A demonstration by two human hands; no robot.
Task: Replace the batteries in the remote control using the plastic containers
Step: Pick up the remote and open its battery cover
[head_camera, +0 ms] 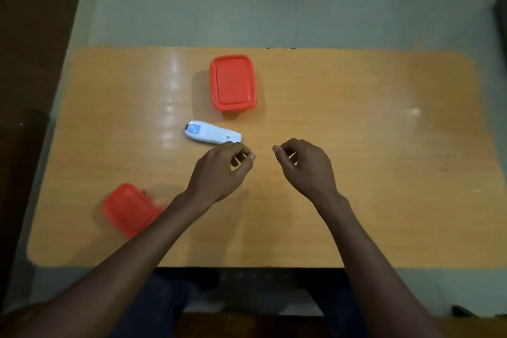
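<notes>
A white remote control [212, 133] with a blue patch at its left end lies flat near the table's middle. Behind it stands a red plastic container [233, 82] with its lid on. A second red container [129, 210] sits at the near left, partly hidden by my left forearm. My left hand [219, 170] hovers just in front of the remote's right end, fingers curled loosely and holding nothing. My right hand [304, 166] hangs beside it to the right, fingers also curled and apart, with nothing in it. No batteries are visible.
The orange wooden table [370, 145] ends at a near edge by my lap and at a far edge against a pale green floor. A dark object [502, 22] shows at the far right edge of the view.
</notes>
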